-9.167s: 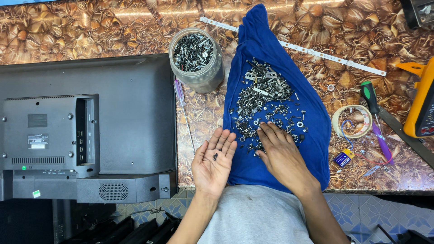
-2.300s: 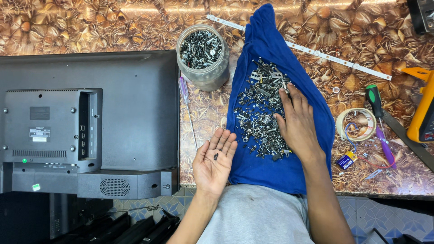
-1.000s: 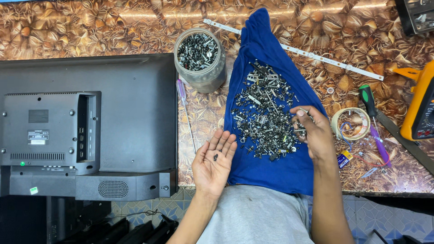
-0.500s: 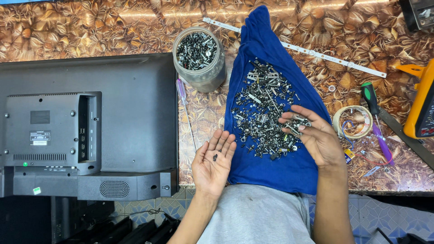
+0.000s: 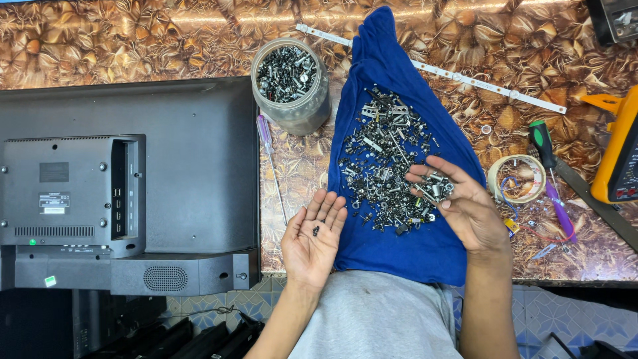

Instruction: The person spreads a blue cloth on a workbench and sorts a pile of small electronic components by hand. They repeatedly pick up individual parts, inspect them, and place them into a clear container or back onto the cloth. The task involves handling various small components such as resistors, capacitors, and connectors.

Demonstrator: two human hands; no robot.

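Screws [image 5: 433, 188] are lying heaped in the cupped, upturned right hand [image 5: 458, 206], just above the pile [image 5: 385, 159] on the blue cloth [image 5: 412, 246]. The left hand [image 5: 312, 233] is lying flat and unclenched (two small screws [image 5: 315, 231] on its palm); tilting either could be spilling them.

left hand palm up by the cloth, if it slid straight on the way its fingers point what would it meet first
The left hand points up the table; first in line looks to be the purple-handled screwdriver, then the jar of screws. Height is hard to judge.
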